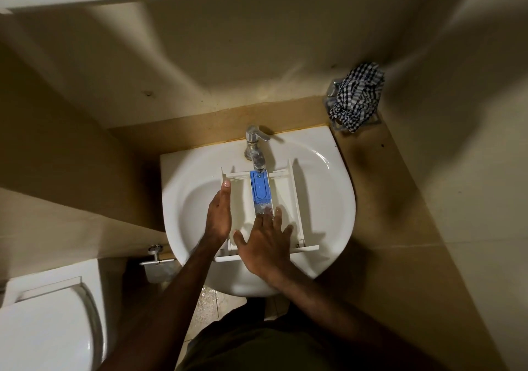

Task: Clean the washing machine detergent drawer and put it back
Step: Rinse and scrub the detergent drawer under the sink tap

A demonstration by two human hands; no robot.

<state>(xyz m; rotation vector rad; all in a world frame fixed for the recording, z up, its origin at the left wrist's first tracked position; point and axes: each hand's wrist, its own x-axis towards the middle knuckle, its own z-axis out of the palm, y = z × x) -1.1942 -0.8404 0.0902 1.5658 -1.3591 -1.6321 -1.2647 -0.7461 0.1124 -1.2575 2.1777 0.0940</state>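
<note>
While the sink (323,199) holds the drawer (294,207) under the tap (254,147), rinsing is in hand. The left hand (218,213), fingers straight and together, steadies the drawer's left wall; the right hand (265,245), fingers spread, rubs near the blue insert (260,184). Next likely calls for scrubbing the other compartments. No writing is legible.

We look steeply down from the head camera, close above the sink (328,187), facing the wall; our fingers (268,222) sit mid-frame, tap (254,147) just beyond them.
</note>
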